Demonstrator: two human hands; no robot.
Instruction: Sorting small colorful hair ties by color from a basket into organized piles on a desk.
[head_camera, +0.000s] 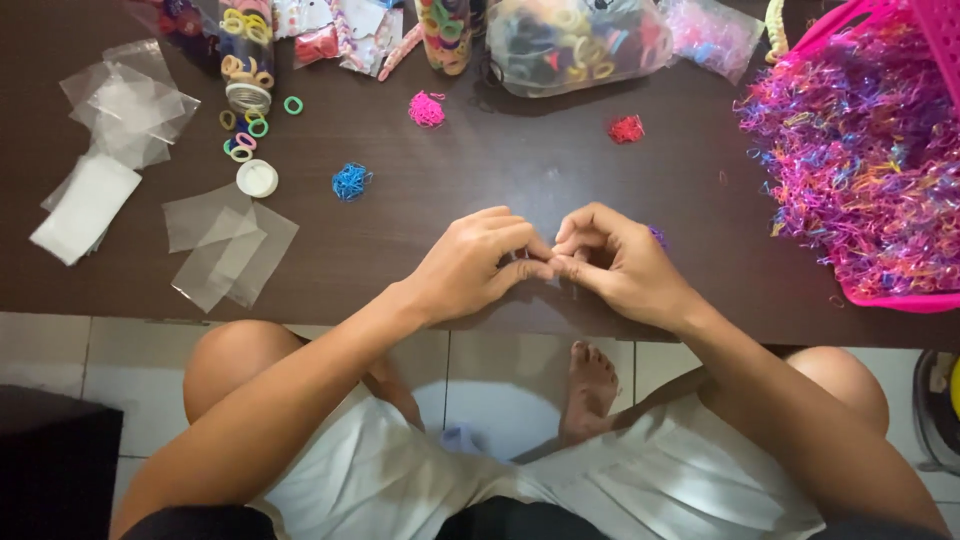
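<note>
- Left hand (470, 265) and right hand (615, 262) meet fingertip to fingertip over the dark surface (450, 190), fingers pinched together; what they pinch is too small to tell.
- Purple bands (657, 236) just behind right hand.
- Blue bundle (351, 181), clear bags (225, 245) left; pink basket (880, 299) right.

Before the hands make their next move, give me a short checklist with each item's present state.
1. Left hand and right hand meet fingertip to fingertip: ok.
2. What the fingertips pinch: cannot tell, too small.
3. Purple bands under right hand partly visible: ok.
4. Pink basket of bands beside right hand: ok.
5. Blue pile, pink pile and red pile lie apart on the table: ok.
6. Clear bags lie left of the hands: ok.
</note>
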